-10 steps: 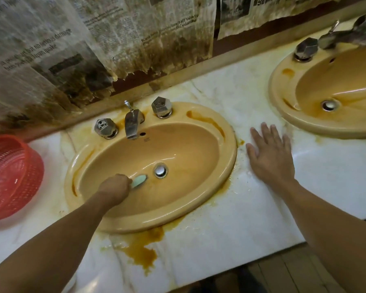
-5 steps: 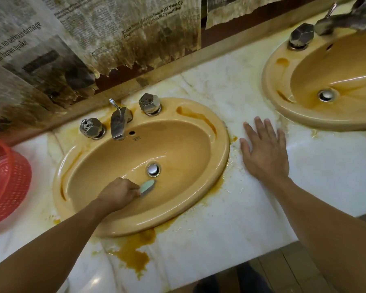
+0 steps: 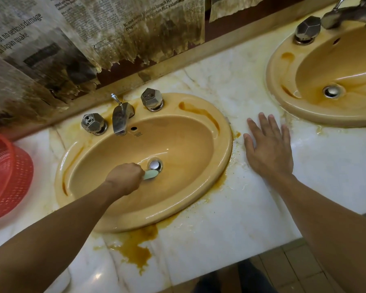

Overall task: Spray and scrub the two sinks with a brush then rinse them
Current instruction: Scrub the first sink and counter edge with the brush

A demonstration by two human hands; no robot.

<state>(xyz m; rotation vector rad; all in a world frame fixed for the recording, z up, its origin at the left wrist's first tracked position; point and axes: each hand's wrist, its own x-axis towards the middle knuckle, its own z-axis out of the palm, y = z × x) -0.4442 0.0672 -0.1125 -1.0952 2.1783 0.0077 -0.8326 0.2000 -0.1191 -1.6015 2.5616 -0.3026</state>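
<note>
Two yellow-orange oval sinks are set in a white marble counter. The left sink (image 3: pixel 199 166) fills the middle of the view; the right sink (image 3: pixel 283 85) is cut off at the top right. My left hand (image 3: pixel 124 178) is inside the left basin and grips a pale green brush (image 3: pixel 150 174). The brush head lies against the basin just beside the metal drain (image 3: pixel 155 165). My right hand (image 3: pixel 267 149) rests flat on the counter (image 3: pixel 220 240) between the sinks, fingers spread.
A red mesh basket (image 3: pixel 7 176) sits at the left on the counter. The left sink's faucet (image 3: pixel 120 119) and two knobs stand at its back rim. Brown stains run down the front of the counter. Stained newspaper covers the wall behind.
My left hand has moved the brush rightward across the basin, from left of the drain to right beside it. My right hand has stayed flat on the counter.
</note>
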